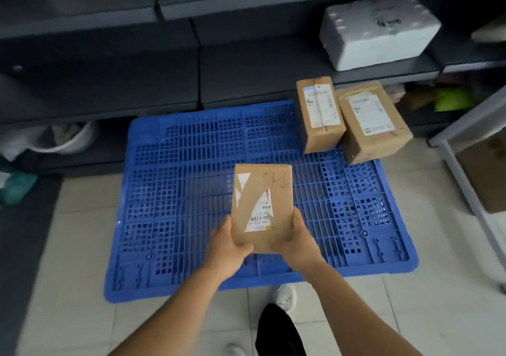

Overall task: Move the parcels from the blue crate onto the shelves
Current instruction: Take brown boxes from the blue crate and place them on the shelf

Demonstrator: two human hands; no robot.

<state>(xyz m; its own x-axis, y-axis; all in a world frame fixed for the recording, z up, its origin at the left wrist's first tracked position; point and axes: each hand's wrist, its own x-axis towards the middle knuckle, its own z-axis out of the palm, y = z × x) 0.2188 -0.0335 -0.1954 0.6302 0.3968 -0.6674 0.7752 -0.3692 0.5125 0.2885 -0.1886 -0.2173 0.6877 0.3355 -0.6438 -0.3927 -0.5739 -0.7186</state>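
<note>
A brown cardboard parcel (262, 205) with a white label and handwriting is held above the blue crate (191, 191), a flat slatted blue plastic base on the floor. My left hand (227, 246) grips its lower left corner, and my right hand (297, 238) grips its lower right side. Two more brown parcels stand at the crate's far right corner: a narrow one (319, 115) and a wider one (372, 120) leaning beside it. Dark grey shelves (246, 82) run along the back, just beyond the crate.
A white foam box (377, 30) sits on the shelf at upper right. A grey metal rack (465, 147) with a cardboard box stands at the right. White bags (63, 136) lie under the lowest shelf at left. My shoe (286, 297) is near the crate's front edge.
</note>
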